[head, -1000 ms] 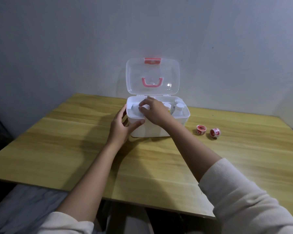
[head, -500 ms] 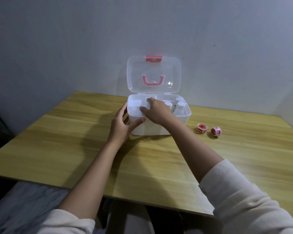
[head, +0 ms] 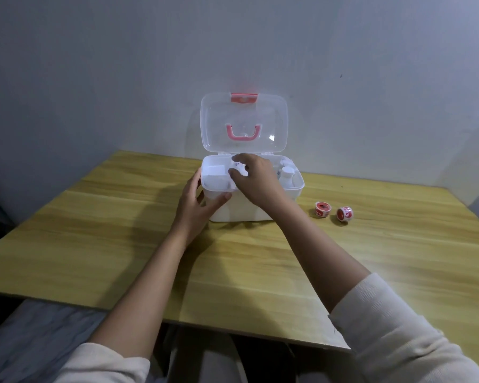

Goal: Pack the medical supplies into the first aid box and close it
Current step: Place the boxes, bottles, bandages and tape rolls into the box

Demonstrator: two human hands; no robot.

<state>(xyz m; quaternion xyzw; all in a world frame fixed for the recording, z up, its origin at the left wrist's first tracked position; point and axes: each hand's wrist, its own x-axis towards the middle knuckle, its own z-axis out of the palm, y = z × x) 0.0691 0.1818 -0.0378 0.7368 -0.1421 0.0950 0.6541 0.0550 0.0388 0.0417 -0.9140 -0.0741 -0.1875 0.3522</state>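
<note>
Left hand [head: 195, 208] cupped with fingers spread; right hand [head: 256, 179] reaches forward, fingers curled.

We see a white box [head: 253, 208] with a clear lid [head: 244, 121] carrying a pink handle [head: 243, 133] and pink latch [head: 244, 97]. Two tape rolls [head: 322, 209] show red and white, perhaps printed with a pattern. The table [head: 108, 217] is yellowish wood grain, the wall [head: 94, 64] pale grey, the sleeves [head: 393, 335] cream.

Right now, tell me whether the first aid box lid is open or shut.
Open. The clear lid stands upright behind the white box, its pink handle facing the camera, and the right hand reaches inside.
</note>
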